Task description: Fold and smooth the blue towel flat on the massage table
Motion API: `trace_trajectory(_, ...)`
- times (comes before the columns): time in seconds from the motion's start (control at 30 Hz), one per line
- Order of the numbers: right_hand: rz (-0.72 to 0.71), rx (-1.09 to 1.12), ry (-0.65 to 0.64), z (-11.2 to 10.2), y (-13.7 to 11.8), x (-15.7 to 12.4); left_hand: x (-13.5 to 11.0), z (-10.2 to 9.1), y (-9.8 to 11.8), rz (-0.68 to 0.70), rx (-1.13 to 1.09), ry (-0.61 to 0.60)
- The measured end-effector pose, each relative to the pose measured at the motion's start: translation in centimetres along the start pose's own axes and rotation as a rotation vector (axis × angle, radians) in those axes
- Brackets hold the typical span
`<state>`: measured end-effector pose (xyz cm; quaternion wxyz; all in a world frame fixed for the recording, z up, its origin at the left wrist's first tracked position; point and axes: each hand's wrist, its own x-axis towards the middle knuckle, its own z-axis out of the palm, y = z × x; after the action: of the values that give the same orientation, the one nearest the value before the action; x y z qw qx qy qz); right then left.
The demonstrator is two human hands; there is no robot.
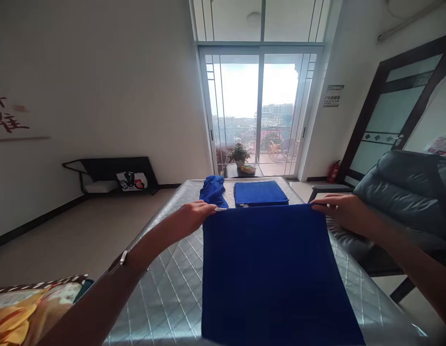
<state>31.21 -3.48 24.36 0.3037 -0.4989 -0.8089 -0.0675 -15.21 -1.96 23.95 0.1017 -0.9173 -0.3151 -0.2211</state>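
while left hand (197, 214) and right hand (344, 211) pinch blue cloth (271, 274) by upper corners, folded stack (261, 192) lies beyond

matt smooth cloth (273, 274), glossy quilted cover (165, 293)

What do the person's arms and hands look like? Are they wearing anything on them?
The left hand and right hand wear no gloves, so you can see the fingers. No sleeves show on the left arm or right arm. The left arm has a thin bracelet with a pale, shiny piece. I see nothing worn on the right one.
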Motion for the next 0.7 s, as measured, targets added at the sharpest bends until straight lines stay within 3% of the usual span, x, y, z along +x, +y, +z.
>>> trace_trajectory(0.07,0.063,-0.118,0.053,0.6,2.9,5.8,5.5,0.8,-4.0,-0.013,0.125,0.008)
trace_trajectory(0.17,0.208,-0.205,0.203,-0.3,5.8,13.8,13.4,0.5,-9.0,-0.070,0.318,0.170)
trace_trajectory(0.23,0.202,-0.160,0.289,-0.9,7.0,17.6,17.2,0.7,-11.4,-0.126,0.442,0.337)
trace_trajectory(0.3,0.174,-0.144,0.374,-0.1,8.3,19.7,19.1,2.4,-13.1,-0.149,0.522,0.499)
trace_trajectory(0.4,0.179,-0.114,0.443,5.1,11.5,19.5,18.9,9.1,-14.5,-0.133,0.527,0.571)
trace_trajectory(0.43,0.196,-0.091,0.448,7.8,12.9,18.7,18.2,12.4,-14.8,-0.127,0.508,0.526)
trace_trajectory(0.53,0.249,-0.021,0.301,17.3,17.6,14.9,15.5,23.0,-15.6,-0.105,0.433,0.299)
trace_trajectory(0.6,0.302,0.003,0.181,23.2,20.3,11.8,13.8,29.0,-15.9,-0.083,0.397,0.164)
trace_trajectory(0.7,0.316,0.011,0.080,28.7,22.9,8.1,12.1,33.9,-16.0,-0.063,0.344,0.088)
